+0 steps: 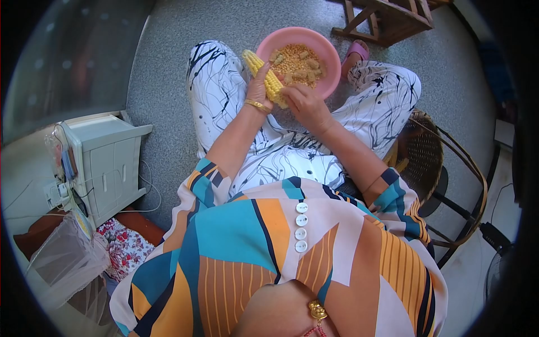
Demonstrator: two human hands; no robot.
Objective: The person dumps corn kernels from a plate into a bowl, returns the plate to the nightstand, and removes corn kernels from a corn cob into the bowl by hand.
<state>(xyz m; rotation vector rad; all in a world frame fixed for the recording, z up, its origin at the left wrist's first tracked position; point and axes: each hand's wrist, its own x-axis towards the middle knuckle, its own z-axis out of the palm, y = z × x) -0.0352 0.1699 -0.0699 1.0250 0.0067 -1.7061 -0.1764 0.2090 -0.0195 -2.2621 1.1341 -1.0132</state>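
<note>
An ear of yellow corn (273, 85) is held at a slant over my lap, by the near left side of a pink basin. My left hand (258, 90), with a gold bangle at the wrist, is closed around the middle of the ear. The curled fingers of my right hand (306, 105) press on the ear's lower end; the fingertips are partly hidden. Inside the pink basin (332, 56) lie many loose kernels (297, 53) and several pale pieces of cob (303, 74).
Between my spread knees the basin rests on the grey speckled floor (168, 84). A wooden stool (387, 22) stands at the far right. On my right is a woven basket (421, 149) with a tall handle; a white cabinet (109, 163) stands on my left.
</note>
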